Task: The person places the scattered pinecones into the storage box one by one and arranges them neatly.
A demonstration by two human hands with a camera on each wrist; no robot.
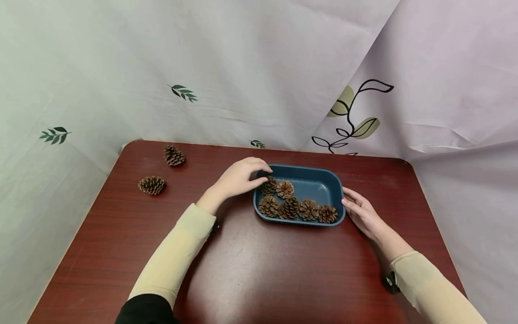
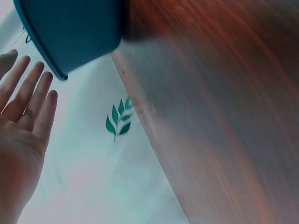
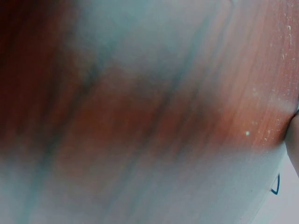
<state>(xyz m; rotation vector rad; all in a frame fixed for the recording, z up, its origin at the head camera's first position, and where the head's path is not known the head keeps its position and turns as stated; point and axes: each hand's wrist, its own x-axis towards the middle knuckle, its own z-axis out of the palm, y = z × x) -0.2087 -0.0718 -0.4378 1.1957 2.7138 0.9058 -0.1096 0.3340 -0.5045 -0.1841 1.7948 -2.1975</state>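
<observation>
A blue rectangular box (image 1: 323, 193) stands on the table with several brown pine cones (image 1: 289, 208) inside, mostly along its near side and left end. My left hand (image 1: 240, 177) reaches over the box's left end, its thumb close to a pine cone (image 1: 268, 185) in the far left corner. In the left wrist view that hand (image 2: 23, 112) has its fingers extended, beside the box (image 2: 74, 28). My right hand (image 1: 363, 215) holds the box's right end, thumb at the rim. Only a sliver of the right hand (image 3: 293, 142) shows in the right wrist view.
Two more pine cones lie at the table's far left, one (image 1: 174, 155) near the back edge and another (image 1: 151, 185) closer to me. The reddish-brown table (image 1: 259, 270) meets a pale curtain (image 1: 243, 67) with leaf prints behind it.
</observation>
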